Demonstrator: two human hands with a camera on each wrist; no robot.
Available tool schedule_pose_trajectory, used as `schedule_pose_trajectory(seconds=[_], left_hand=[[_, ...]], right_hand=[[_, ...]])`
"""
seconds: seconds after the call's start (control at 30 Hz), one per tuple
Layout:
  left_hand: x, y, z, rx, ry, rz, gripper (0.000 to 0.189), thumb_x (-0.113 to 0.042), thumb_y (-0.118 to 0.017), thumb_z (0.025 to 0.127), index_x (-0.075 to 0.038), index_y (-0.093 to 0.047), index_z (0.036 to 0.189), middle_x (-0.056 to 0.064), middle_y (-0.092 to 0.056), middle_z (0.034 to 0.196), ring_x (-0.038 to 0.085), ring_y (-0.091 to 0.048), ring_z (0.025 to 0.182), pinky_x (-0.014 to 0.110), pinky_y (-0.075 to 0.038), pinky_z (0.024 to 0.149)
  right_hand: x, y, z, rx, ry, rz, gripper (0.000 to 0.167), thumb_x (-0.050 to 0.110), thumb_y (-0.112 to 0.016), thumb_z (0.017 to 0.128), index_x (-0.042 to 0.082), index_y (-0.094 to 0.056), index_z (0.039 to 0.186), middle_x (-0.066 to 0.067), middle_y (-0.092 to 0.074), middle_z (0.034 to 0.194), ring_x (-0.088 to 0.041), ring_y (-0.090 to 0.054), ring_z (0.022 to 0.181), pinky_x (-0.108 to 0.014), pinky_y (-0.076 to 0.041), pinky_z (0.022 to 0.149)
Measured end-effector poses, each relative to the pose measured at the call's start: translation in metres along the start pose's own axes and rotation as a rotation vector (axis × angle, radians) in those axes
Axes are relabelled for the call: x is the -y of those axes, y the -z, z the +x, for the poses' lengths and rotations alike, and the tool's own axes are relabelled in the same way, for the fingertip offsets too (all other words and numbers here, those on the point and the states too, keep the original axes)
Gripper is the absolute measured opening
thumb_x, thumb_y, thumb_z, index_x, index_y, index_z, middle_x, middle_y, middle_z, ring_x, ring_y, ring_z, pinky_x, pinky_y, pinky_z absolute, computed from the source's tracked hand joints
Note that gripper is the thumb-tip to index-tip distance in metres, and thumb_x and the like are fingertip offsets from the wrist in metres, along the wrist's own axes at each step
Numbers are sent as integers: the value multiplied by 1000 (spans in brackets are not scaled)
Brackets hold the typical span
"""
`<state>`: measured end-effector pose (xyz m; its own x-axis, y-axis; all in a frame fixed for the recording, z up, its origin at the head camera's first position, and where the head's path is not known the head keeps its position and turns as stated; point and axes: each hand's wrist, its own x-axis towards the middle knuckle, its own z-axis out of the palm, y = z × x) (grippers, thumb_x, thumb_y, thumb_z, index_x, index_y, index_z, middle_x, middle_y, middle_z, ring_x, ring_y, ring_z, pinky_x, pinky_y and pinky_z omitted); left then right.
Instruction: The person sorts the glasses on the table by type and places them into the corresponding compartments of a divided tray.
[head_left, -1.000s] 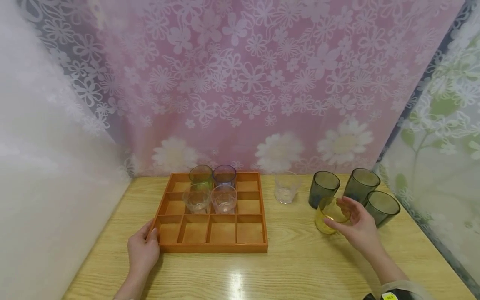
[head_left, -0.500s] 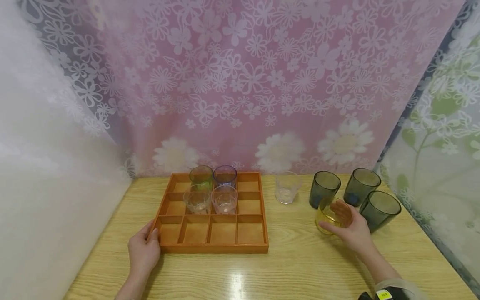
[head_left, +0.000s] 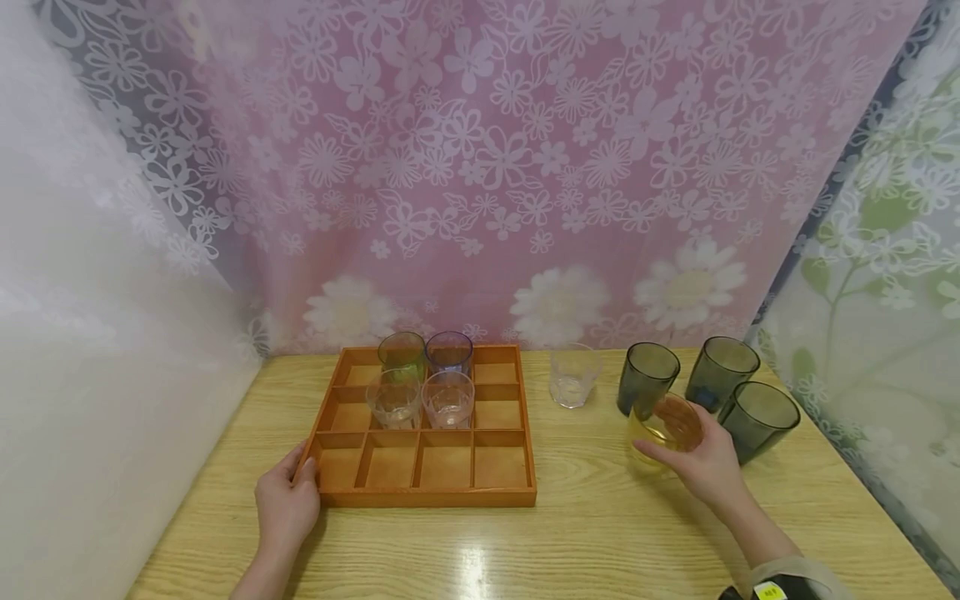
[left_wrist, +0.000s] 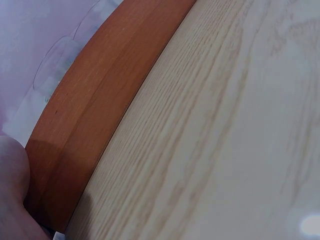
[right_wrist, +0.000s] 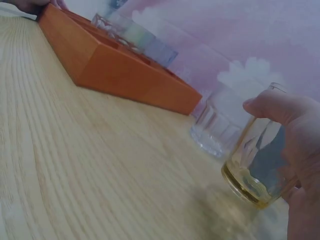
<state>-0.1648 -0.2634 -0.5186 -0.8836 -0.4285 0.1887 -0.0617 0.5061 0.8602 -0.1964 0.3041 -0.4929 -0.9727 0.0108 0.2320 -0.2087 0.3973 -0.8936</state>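
Note:
My right hand (head_left: 708, 467) grips a yellow glass (head_left: 647, 450), fingers on its far side and thumb on the near left. In the right wrist view the yellow glass (right_wrist: 250, 182) is tilted and appears slightly off the table, with a shadow below it. At the left front corner of an orange-brown wooden compartment tray (head_left: 427, 498), my left hand (head_left: 288, 498) holds the tray's edge. Several glasses stand in the tray's middle columns: a green one (head_left: 402, 357), a purple-blue one (head_left: 449, 354) and two clear ones, left (head_left: 393, 404) and right (head_left: 448, 404).
A clear glass (head_left: 573, 383) stands on the table between the tray and three dark grey-green tumblers, the left (head_left: 645, 379), the back (head_left: 722, 375) and the right one (head_left: 759, 421), close around my right hand. A pink floral curtain (head_left: 480, 208) hangs behind the wood-grain table (head_left: 570, 542).
My right hand has closed further around the yellow glass, its fingers going behind it, and the glass has now risen slightly. The left hand and tray have stayed put.

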Motion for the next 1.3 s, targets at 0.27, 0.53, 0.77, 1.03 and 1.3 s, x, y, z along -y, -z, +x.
schedule_pose_trajectory(seconds=[0.27, 0.53, 0.77, 1.03, 1.3], left_hand=[[1, 1, 0, 8, 9, 4, 39, 1, -56, 105, 13, -59, 141, 29, -62, 139, 41, -59, 129, 45, -46, 100], [1, 1, -1, 4, 8, 2, 38, 1, -56, 105, 12, -60, 141, 30, -63, 137, 39, -60, 127, 40, -46, 98], [1, 1, 0, -7, 3, 14, 38, 1, -56, 104, 11, -61, 141, 29, -64, 136, 39, -60, 127, 46, -47, 100], [2, 0, 2, -16, -12, 7, 38, 1, -57, 104, 10, -63, 140, 29, -65, 134, 38, -61, 125, 10, -43, 89], [0, 0, 0, -28, -28, -8, 37, 4, -58, 102, 13, -63, 138, 31, -66, 131, 40, -62, 124, -1, -35, 82]], right_hand=[[23, -13, 5, 33, 47, 45, 80, 9, -88, 88, -4, -43, 153, -24, -56, 145, -6, -57, 127, -15, -47, 103], [43, -30, 15, 85, 109, 84, 77, 6, -88, 88, -2, -46, 151, -20, -57, 144, -22, -58, 131, -20, -47, 105], [61, -48, 29, 107, 104, 79, 82, 13, -90, 87, -1, -45, 153, -18, -57, 146, -33, -54, 135, -24, -47, 107], [74, -69, 47, 135, 108, 128, 81, 12, -91, 86, -1, -46, 152, -12, -58, 144, -33, -53, 136, -32, -44, 113], [87, -97, 66, 169, 117, 221, 80, 6, -91, 84, 0, -47, 151, -21, -55, 146, -38, -50, 140, -42, -40, 117]])
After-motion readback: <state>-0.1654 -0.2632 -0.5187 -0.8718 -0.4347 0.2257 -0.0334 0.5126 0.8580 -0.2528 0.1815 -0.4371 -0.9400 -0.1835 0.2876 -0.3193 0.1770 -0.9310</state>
